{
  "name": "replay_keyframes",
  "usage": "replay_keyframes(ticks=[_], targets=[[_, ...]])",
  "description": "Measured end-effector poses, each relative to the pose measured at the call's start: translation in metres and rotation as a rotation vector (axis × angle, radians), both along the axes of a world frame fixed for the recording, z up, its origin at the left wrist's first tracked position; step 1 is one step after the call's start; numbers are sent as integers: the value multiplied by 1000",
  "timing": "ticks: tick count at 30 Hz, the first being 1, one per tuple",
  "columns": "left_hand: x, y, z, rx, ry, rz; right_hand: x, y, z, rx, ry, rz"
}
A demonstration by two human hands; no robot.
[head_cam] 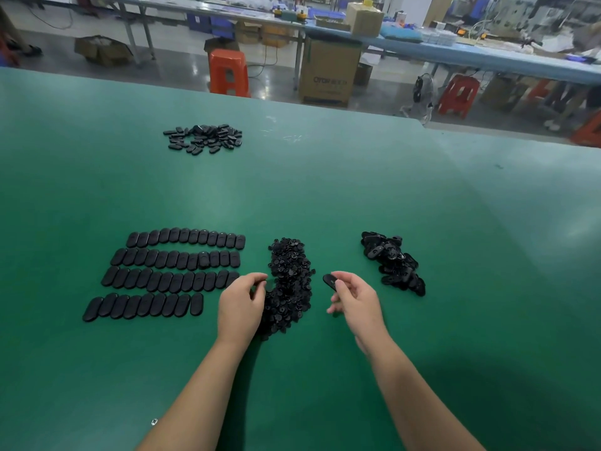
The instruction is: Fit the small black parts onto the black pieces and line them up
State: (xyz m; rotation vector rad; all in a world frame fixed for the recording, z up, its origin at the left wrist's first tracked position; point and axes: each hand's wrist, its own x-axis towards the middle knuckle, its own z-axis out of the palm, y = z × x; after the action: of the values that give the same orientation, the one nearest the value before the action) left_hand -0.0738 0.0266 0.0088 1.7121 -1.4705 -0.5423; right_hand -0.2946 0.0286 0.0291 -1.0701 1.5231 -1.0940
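Four rows (169, 271) lie finished, my right hand (353, 299) pinches one black piece (331, 282), my left hand (242, 301) picks a small part (269, 284), and a pile (393, 263) waits.

Printed lettering on one carton

Grey lettering that seems to read "OTOP" is printed on the front of the tall cardboard box (330, 73) standing on the floor beyond the green table (325, 190); the smaller characters beside it cannot be made out.
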Motion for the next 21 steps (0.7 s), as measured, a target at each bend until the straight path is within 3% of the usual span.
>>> replay_keyframes(ticks=[5,13,21], targets=[[0,0,0,29,11,10,17,5,-11,-17,-76,-20],[2,-2,2,73,172,15,22,11,-21,-106,125,-16],[3,-11,12,159,477,13,27,15,-21,-125,40,-28]])
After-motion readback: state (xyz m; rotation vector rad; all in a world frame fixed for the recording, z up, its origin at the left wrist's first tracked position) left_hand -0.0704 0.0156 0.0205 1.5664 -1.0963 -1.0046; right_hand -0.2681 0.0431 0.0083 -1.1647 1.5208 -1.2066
